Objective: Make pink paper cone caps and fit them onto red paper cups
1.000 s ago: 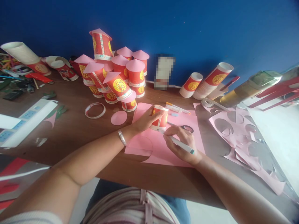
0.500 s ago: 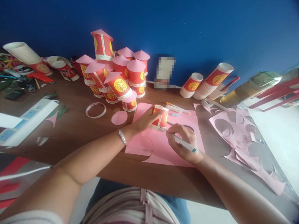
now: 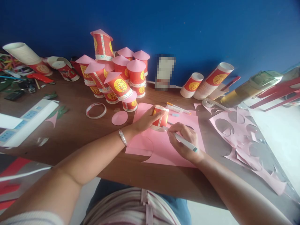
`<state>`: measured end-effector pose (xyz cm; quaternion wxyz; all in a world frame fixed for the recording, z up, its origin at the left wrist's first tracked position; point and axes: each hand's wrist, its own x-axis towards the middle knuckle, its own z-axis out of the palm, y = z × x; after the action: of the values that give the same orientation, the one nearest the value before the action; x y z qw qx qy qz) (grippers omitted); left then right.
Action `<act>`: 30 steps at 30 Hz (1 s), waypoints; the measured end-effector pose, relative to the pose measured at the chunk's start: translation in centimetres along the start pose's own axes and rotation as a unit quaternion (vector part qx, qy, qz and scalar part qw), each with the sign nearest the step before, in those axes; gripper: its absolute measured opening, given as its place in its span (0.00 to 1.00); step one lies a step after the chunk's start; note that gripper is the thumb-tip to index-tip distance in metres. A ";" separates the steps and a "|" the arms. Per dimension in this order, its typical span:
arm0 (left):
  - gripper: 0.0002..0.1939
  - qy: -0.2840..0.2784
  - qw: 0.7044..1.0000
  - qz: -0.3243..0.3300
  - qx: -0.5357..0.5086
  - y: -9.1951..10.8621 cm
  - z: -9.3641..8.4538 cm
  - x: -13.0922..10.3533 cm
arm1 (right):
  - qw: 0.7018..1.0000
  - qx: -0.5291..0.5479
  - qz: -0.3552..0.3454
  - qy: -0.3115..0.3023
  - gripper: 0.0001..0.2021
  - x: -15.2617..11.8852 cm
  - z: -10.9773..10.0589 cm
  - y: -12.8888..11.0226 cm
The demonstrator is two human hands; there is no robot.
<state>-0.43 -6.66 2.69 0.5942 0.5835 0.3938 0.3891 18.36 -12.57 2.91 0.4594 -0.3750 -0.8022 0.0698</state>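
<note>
My left hand (image 3: 147, 120) is closed around a red paper cup (image 3: 161, 116) with a yellow emblem and a white band at its lower rim. Between the fingers of my right hand (image 3: 184, 137) is a white marker (image 3: 185, 142) with a green end. Its tip meets the cup's white band, or comes very close to it. Under both hands lies pink paper (image 3: 164, 153) with a curved cut at its left side. Scissors, mostly hidden, lie behind my right hand.
Several red cups with pink cone tops (image 3: 120, 85) stand at the back left. Nearby are a tape roll (image 3: 96, 104) and a pink disc (image 3: 119, 118). Stacked cups (image 3: 214, 81), a bottle (image 3: 250, 88) and paper scraps (image 3: 234, 131) lie right; a power strip (image 3: 29, 122) is left.
My right hand and the marker have shifted very slightly at the cup's lower band. My left hand keeps the cup in the same place.
</note>
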 end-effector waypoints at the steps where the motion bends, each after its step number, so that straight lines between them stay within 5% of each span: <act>1: 0.27 -0.003 1.000 -0.001 -0.001 0.0 0.0 0.0 | 1.000 -0.001 0.002 0.001 0.08 0.0 0.0 0.0; 30: 0.25 0.005 0.999 0.037 -0.019 0.0 0.2 0.2 | 0.998 0.010 -0.050 -0.023 0.08 0.1 -0.3 -0.7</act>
<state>-0.19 -6.60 2.72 0.5884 0.5844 0.3678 0.4207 18.19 -13.01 3.45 0.4471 -0.3281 -0.8298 0.0631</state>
